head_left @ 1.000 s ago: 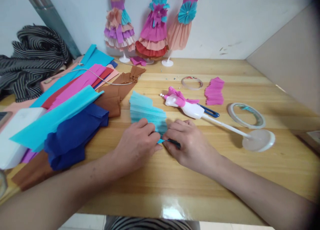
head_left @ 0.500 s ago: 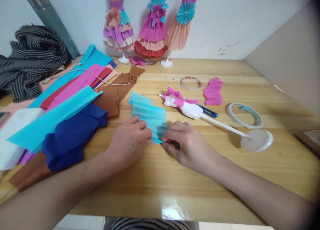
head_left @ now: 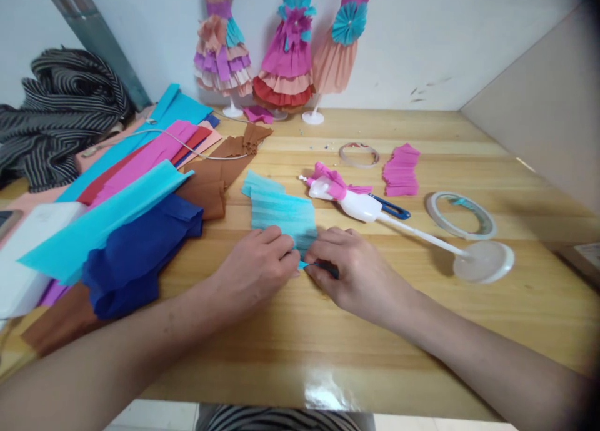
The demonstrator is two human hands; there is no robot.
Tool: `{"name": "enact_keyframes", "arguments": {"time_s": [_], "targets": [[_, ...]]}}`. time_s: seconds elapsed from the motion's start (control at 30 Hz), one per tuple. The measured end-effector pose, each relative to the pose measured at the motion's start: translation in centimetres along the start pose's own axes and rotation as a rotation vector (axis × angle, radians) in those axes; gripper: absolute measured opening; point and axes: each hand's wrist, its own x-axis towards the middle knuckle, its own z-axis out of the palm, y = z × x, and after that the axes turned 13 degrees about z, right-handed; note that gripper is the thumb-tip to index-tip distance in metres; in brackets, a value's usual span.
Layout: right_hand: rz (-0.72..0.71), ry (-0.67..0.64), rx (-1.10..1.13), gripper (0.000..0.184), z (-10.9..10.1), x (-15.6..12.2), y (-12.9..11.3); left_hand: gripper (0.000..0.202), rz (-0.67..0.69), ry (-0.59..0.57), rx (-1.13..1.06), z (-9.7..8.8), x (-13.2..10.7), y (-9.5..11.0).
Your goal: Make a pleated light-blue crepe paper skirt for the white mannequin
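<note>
A pleated light-blue crepe paper piece (head_left: 280, 210) lies on the wooden table (head_left: 356, 331). My left hand (head_left: 255, 270) is closed, pinching the paper's near edge with its fingertips. My right hand (head_left: 359, 273) is closed too, pressing the same edge from the right, with a thin dark object under its fingers that I cannot make out. The two hands nearly touch at the paper's near corner. Just beyond lies a white mannequin stand (head_left: 370, 209) on its side, with a pink paper bow, and blue-handled scissors (head_left: 391, 209).
Sheets of crepe paper (head_left: 140, 218) in blue, pink, red and brown are stacked at the left beside a white box (head_left: 23, 256) and striped cloth (head_left: 56, 112). Two tape rolls (head_left: 462, 209), folded pink paper (head_left: 400, 172) and three dressed paper mannequins (head_left: 285, 50) stand behind.
My left hand slid left along the paper's edge, then came back right against my right hand. The blue paper shifted slightly with it. My right hand stayed in place.
</note>
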Motion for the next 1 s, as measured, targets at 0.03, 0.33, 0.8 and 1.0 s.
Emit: {"name": "enact_keyframes", "arguments": {"time_s": [0.03,0.33,0.8,1.0], "targets": [[0.0,0.0,-0.003,0.012,0.0,0.0,0.0,0.023,-0.002,0.013,-0.006,0.2,0.0,0.0],[-0.03,-0.017,-0.043,0.008,-0.3,0.0,-0.3,0.027,-0.031,0.038,-0.027,0.3,-0.2,-0.1],[-0.041,-0.021,0.015,0.017,-0.3,0.1,-0.1,0.013,-0.266,-0.094,-0.204,-1.8,-0.9,-2.0],[-0.056,0.005,-0.013,0.016,-0.2,0.0,0.0,0.021,-0.501,-0.141,0.041,-3.5,-3.1,-3.9]]}}
